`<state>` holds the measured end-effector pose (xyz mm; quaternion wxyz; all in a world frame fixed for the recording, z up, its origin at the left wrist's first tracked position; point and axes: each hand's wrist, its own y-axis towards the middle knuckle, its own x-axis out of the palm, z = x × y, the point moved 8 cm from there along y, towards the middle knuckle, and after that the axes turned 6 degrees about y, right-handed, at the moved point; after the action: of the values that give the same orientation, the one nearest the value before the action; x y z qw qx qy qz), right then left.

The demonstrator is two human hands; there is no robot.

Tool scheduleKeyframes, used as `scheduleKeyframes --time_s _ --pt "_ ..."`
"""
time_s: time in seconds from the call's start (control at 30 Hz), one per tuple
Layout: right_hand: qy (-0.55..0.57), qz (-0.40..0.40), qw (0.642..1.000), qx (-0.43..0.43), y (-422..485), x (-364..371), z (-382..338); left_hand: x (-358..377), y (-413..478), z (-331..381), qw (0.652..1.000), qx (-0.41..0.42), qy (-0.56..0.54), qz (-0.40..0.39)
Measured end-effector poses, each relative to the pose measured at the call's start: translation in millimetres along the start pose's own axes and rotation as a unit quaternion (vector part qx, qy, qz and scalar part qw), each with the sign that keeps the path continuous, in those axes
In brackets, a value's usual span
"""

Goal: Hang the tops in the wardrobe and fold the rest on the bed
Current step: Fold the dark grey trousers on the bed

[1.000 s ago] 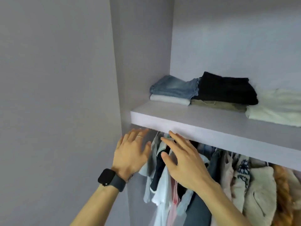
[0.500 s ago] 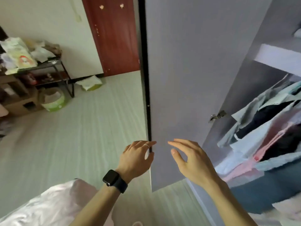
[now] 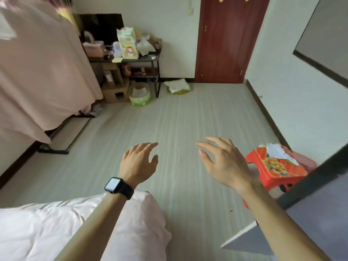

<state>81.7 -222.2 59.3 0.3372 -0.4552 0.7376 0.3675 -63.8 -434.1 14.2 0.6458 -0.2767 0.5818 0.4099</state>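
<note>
My left hand (image 3: 139, 162), with a black watch on the wrist, hovers over the floor with relaxed fingers and holds nothing. My right hand (image 3: 224, 162) floats beside it, fingers spread, also with nothing in it. The corner of the bed (image 3: 56, 227), covered in pale pink bedding, lies at the lower left under my left forearm. The grey wardrobe door (image 3: 310, 213) juts in at the lower right. The wardrobe's inside and the hanging tops are out of view.
A red plastic stool (image 3: 276, 168) stands by the wardrobe door. A pink curtain (image 3: 41, 68) hangs at the left over a black rack. A cluttered black shelf (image 3: 143, 59), cardboard box and green tubs sit by the far wall next to a red door (image 3: 229, 38).
My view has swung left from the wardrobe shelf and hanging clothes to the room and bed. Both hands have left the clothes and stay open in front of me.
</note>
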Motion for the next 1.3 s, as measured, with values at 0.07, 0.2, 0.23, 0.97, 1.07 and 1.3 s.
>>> scheduleKeyframes --time_s 0.07,0.2,0.23,0.97,1.07,1.3 --pt "-0.002 0.003 1.0 -0.02 47.3 13.4 -16.5 -17.7 24.7 -38.0 0.999 -0.028 0.007 0.027" --pt "-0.004 -0.002 0.998 -0.055 126.2 38.1 -44.4 -42.6 67.0 -95.6 0.995 -0.071 0.031 0.062" --pt "-0.002 -0.009 0.998 -0.065 146.5 46.8 -51.4 -46.3 76.2 -109.6 0.994 -0.082 0.04 0.068" --pt "0.089 -0.208 0.874 -0.431 552.8 305.8 -355.4 -100.4 167.9 -427.2 0.816 -0.551 0.13 0.117" --pt "0.112 -0.236 0.838 -0.479 556.1 342.9 -420.6 -105.9 154.7 -453.1 0.785 -0.595 0.13 0.116" --pt "0.166 -0.295 0.747 -0.572 525.7 436.8 -555.2 -114.8 95.9 -545.4 0.7 -0.689 0.134 0.134"
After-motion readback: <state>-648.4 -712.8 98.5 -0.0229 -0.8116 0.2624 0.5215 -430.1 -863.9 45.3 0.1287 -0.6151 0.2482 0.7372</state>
